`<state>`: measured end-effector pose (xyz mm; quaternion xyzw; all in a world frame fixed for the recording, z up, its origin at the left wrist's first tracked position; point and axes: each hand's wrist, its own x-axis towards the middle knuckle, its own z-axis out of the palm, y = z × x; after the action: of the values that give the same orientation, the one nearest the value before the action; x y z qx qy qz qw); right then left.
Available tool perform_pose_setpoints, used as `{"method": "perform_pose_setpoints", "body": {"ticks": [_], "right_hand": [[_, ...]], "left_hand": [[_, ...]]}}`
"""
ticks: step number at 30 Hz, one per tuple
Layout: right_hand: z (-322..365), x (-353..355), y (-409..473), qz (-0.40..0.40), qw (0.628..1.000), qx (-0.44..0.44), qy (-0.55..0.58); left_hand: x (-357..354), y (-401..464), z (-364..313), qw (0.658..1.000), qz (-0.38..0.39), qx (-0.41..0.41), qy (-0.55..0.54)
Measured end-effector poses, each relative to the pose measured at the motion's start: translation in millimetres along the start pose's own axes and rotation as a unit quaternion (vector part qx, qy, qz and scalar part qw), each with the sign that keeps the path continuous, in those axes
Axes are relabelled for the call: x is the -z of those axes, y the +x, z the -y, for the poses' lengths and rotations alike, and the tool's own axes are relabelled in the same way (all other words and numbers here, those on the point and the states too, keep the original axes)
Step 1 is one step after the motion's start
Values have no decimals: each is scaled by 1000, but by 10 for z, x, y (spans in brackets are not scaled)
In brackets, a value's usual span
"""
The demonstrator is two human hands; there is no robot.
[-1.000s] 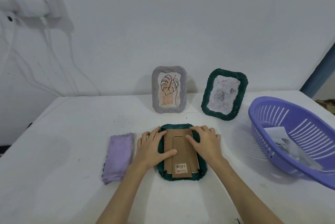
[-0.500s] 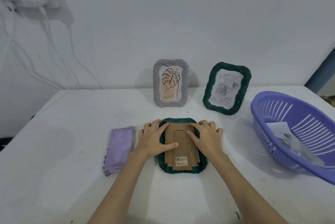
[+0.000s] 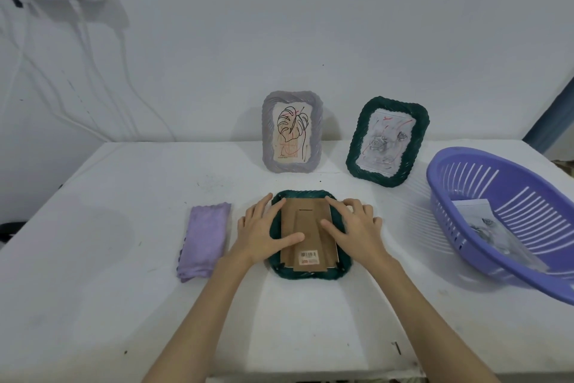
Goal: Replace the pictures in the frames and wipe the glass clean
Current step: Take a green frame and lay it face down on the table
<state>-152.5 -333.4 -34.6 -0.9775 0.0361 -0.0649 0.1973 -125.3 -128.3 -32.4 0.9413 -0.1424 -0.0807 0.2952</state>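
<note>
Both hands are pressing flat: the left hand (image 3: 264, 232) and right hand (image 3: 354, 230) are lying released, fingers straight, on the cardboard backing (image 3: 306, 227) of the face-down green frame (image 3: 310, 274) lying mid-tabletop (image 3: 93, 305). Right, the purple basket (image 3: 466, 246) is holding loose pictures (image 3: 484, 227). Behind, the grey frame (image 3: 268, 134) and a second green frame (image 3: 357, 146) are standing upright.

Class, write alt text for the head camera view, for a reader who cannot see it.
Both hands, the left hand and right hand, press flat on the cardboard back of a dark green frame lying face down on a white table. A folded purple cloth lies to its left, a purple basket to its right, and two frames stand behind.
</note>
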Motion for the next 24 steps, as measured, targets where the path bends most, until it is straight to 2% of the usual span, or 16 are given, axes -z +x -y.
{"method": "perform_pose_setpoints", "body": {"ticks": [5, 9, 15, 20, 24], "right_hand": [[-22, 70, -507, -7, 996, 33, 87], [-67, 66, -648, 2, 996, 51, 72], [-76, 16, -649, -5, 993, 24, 119], [-61, -11, -652, -3, 988, 1, 156], [-38, -15, -641, 1, 984, -21, 179]], "left_hand": [[-43, -357, 47, 998, 32, -43, -35], [-95, -432, 86, 996, -8, -72, -54], [-184, -523, 94, 984, -72, -81, -143], [-215, -524, 154, 982, -47, -78, -163], [-247, -511, 158, 979, -60, -71, -181]]}}
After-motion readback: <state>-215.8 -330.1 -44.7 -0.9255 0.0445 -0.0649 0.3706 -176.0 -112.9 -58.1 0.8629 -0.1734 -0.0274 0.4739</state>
